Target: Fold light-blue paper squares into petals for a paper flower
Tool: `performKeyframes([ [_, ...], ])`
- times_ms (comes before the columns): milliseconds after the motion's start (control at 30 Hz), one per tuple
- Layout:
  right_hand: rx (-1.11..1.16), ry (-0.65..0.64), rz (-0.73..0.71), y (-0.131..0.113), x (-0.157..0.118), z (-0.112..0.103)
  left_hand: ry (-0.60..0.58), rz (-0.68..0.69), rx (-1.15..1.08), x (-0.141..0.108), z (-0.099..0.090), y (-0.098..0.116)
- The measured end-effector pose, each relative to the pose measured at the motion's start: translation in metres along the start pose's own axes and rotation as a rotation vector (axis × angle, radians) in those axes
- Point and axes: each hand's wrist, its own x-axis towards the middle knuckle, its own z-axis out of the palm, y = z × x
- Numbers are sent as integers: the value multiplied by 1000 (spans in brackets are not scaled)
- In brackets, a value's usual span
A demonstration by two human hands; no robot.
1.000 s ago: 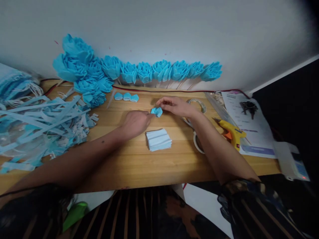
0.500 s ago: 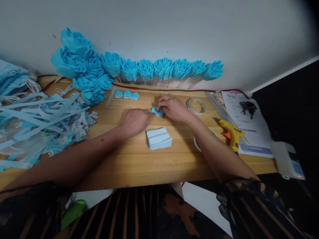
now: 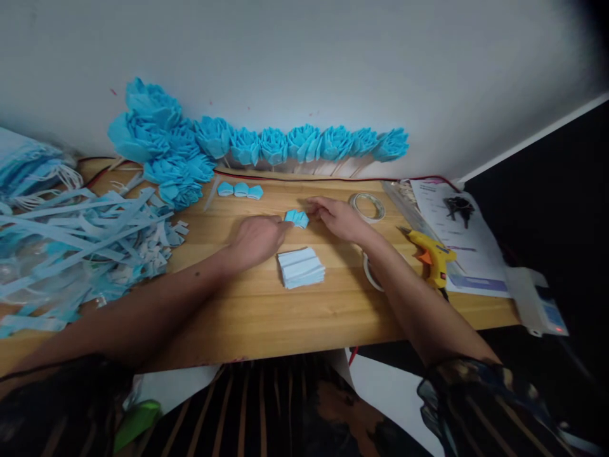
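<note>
A small folded blue fabric piece [image 3: 297, 219] lies on the wooden table in front of me. My left hand [image 3: 259, 238] is at its left side, fingers curled, with the fingertips on the piece's edge. To the right, my right hand [image 3: 339, 219] hovers just off the piece, its fingers loosely apart and holding nothing. Below both hands sits a stack of pale blue fabric rectangles [image 3: 301, 268]. Several similar folded blue petals [image 3: 240, 190] lie in a row farther back on the left.
Blue fabric flowers [image 3: 304, 142] on sticks line the wall. Cut strips [image 3: 85, 235] are heaped at left. A tape roll [image 3: 367, 207], yellow glue gun [image 3: 432, 252], keys [image 3: 458, 208] and printed paper [image 3: 442, 222] lie at right. Another ring [image 3: 370, 273] is partly under my right forearm.
My right hand has let go of the folded blue piece and drawn slightly right. My left hand stays at the piece's edge. The whole view has shifted slightly.
</note>
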Motion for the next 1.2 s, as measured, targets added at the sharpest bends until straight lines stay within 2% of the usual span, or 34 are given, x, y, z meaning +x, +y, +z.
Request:
performKeyframes([
  [133,103,-34,58,-6,-1,11,30,9,-50,-3,2,-4],
  [233,154,-28,52,-8,2,15,145,-33,-154,-4,5,-11],
  [333,156,44,-12,-5,2,15,241,-92,-217,-5,6,-14],
  [467,100,130,-59,0,-8,13,214,-80,-224,-6,5,-12],
  [700,155,87,-59,-8,-15,20,216,-57,-212,-8,7,-8],
  [967,271,107,61,-19,-10,37,254,-151,-166,-5,3,-19],
  [1200,259,125,20,-16,-11,42,232,-159,-142,-2,4,-23],
])
